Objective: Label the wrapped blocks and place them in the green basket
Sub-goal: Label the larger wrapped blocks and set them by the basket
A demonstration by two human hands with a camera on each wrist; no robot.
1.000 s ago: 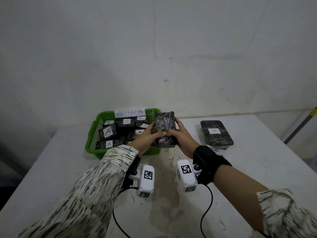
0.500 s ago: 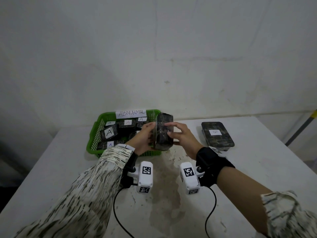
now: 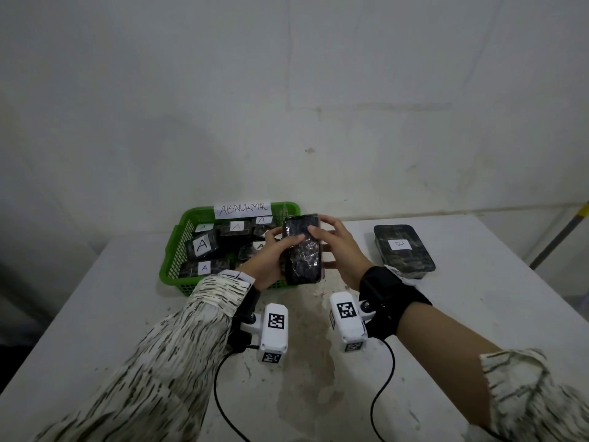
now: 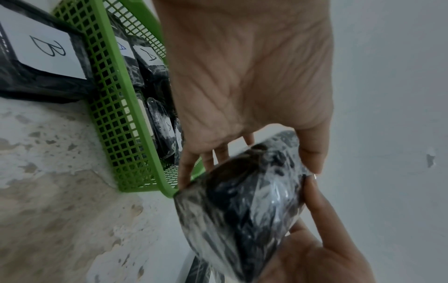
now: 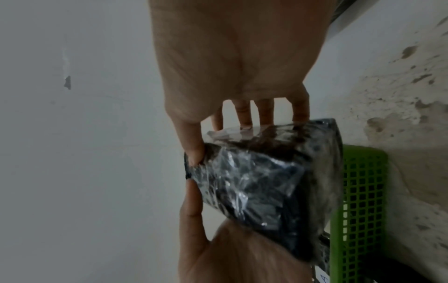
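A dark block wrapped in clear film [image 3: 302,250] is held upright above the table, just in front of the green basket's [image 3: 172,250] right corner. My left hand [image 3: 267,253] grips its left side, thumb across the front. My right hand [image 3: 338,244] grips the top and right side. No label shows on the face turned to me. In the left wrist view the block [image 4: 242,201] sits between thumb and fingers, beside the basket [image 4: 116,114]. The right wrist view shows the block [image 5: 261,181] pinched at its upper corner. The basket holds several wrapped blocks labelled A.
A white sign reading ABNORMAL [image 3: 243,209] is fixed to the basket's back rim. Another wrapped block with a B label [image 3: 403,250] lies on the white table [image 3: 478,314] to the right. A wall stands close behind the table.
The block has been turned in my hands: half a second ago it stood edge-on, now its broad face points at me. Both hands stay on it near the basket's corner.
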